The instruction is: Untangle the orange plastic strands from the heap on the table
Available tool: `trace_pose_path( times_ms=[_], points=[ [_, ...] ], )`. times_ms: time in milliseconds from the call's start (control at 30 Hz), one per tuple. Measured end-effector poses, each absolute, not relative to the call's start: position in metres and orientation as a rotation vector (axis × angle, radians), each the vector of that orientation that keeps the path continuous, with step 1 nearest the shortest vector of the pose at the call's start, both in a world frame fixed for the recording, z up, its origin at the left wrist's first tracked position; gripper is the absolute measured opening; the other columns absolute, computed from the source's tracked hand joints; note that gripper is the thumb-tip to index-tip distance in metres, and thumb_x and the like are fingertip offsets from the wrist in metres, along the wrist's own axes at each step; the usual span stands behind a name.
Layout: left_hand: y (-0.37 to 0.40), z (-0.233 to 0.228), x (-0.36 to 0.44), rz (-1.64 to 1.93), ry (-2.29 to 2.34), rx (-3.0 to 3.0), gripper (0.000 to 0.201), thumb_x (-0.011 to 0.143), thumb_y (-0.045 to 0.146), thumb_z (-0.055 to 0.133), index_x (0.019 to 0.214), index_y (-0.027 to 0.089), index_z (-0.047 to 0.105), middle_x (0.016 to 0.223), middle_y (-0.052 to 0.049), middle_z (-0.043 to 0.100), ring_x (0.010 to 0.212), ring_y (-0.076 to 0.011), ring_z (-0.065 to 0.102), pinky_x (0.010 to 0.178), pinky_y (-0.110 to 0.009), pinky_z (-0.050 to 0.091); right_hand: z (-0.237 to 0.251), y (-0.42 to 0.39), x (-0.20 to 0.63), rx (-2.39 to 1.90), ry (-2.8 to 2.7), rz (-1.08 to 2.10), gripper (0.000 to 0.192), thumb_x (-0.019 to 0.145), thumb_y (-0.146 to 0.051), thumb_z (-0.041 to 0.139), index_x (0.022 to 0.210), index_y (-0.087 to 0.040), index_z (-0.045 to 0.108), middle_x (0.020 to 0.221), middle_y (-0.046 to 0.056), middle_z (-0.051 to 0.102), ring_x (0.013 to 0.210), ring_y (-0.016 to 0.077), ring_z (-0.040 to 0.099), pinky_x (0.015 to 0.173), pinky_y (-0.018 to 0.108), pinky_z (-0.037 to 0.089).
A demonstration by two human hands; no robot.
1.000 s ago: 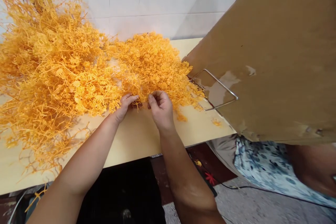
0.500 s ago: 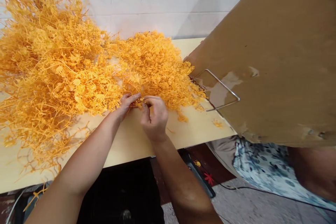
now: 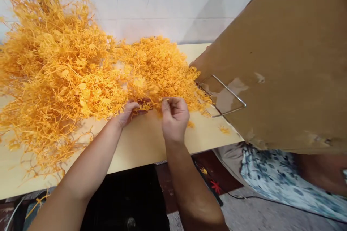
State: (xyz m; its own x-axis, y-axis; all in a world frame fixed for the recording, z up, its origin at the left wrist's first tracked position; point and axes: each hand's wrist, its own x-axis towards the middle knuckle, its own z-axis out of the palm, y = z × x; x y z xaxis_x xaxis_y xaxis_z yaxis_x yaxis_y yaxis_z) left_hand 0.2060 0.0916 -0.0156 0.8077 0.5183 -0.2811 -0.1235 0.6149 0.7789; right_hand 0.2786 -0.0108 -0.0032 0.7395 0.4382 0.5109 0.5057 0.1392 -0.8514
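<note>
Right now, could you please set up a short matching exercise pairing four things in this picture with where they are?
Things:
1. left hand
2. cardboard box
3. wire loop
4. orange plastic sprigs

Places:
A. heaped on the table
B. on the box's side
C. at the heap's near edge
D. right of the table

Pairs: 1-C, 2-D, 3-B, 4-A

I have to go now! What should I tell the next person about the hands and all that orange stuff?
Left hand: fingers closed on a small orange plastic piece at the near edge of the orange plastic pile.
Right hand: pinching a bit of the pile beside it.
The pile covers most of the pale table, up to the tiled wall. A few loose orange bits lie by the brown cardboard box with the wire handle.
Done: only those loose bits lie apart.
Left: nearly the whole tangled heap.
</note>
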Motion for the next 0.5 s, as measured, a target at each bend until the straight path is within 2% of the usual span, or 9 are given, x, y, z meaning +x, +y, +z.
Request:
trace_pose_path(
  times_ms=[67, 167, 267, 367, 500],
  points=[
    [0.088, -0.012, 0.205, 0.36, 0.466, 0.82, 0.031, 0.054, 0.011, 0.053, 0.084, 0.013, 0.061, 0.078, -0.004, 0.068, 0.081, -0.0155, 0.062, 0.077, -0.031, 0.048, -0.01, -0.012, 0.285, -1.484, -0.753, -0.013, 0.011, 0.082, -0.03, 0.049, 0.082, -0.019, 0.046, 0.076, 0.003, 0.054, 0.07, 0.0123, 0.055, 0.065, 0.027, 0.048],
    [0.086, -0.01, 0.206, 0.382, 0.409, 0.78, 0.028, 0.058, 0.016, 0.06, 0.086, 0.013, 0.061, 0.084, -0.005, 0.068, 0.084, -0.0152, 0.061, 0.078, -0.03, 0.048, -0.017, -0.015, 0.282, -1.54, -0.858, -0.025, 0.009, 0.083, -0.029, 0.048, 0.084, -0.02, 0.048, 0.078, 0.004, 0.055, 0.073, 0.0135, 0.055, 0.067, 0.028, 0.049],
    [0.084, -0.01, 0.209, 0.446, 0.436, 0.74, 0.022, 0.062, 0.022, 0.066, 0.081, 0.013, 0.06, 0.078, -0.002, 0.067, 0.074, -0.0111, 0.061, 0.07, -0.025, 0.048, -0.019, -0.014, 0.274, -1.593, -1.072, -0.171, 0.005, 0.083, -0.022, 0.046, 0.086, -0.019, 0.05, 0.08, 0.005, 0.057, 0.077, 0.0159, 0.055, 0.07, 0.032, 0.048],
    [0.08, -0.012, 0.213, 0.502, 0.494, 0.731, 0.015, 0.064, 0.019, 0.065, 0.075, 0.012, 0.058, 0.069, 0.0, 0.063, 0.062, -0.0073, 0.058, 0.063, -0.02, 0.046, -0.017, -0.013, 0.267, -1.547, -1.308, -0.343, 0.01, 0.081, -0.014, 0.044, 0.084, -0.02, 0.051, 0.082, 0.007, 0.059, 0.08, 0.018, 0.054, 0.072, 0.035, 0.047],
    [0.081, -0.015, 0.22, 0.568, 0.613, 0.778, 0.011, 0.067, 0.019, 0.061, 0.072, 0.013, 0.053, 0.062, 0.001, 0.059, 0.059, -0.0073, 0.056, 0.063, -0.021, 0.045, -0.005, -0.023, 0.246, -1.429, -1.454, -0.376, 0.017, 0.079, -0.008, 0.041, 0.083, -0.021, 0.051, 0.081, 0.006, 0.061, 0.076, 0.0172, 0.055, 0.069, 0.035, 0.047]
  ],
)
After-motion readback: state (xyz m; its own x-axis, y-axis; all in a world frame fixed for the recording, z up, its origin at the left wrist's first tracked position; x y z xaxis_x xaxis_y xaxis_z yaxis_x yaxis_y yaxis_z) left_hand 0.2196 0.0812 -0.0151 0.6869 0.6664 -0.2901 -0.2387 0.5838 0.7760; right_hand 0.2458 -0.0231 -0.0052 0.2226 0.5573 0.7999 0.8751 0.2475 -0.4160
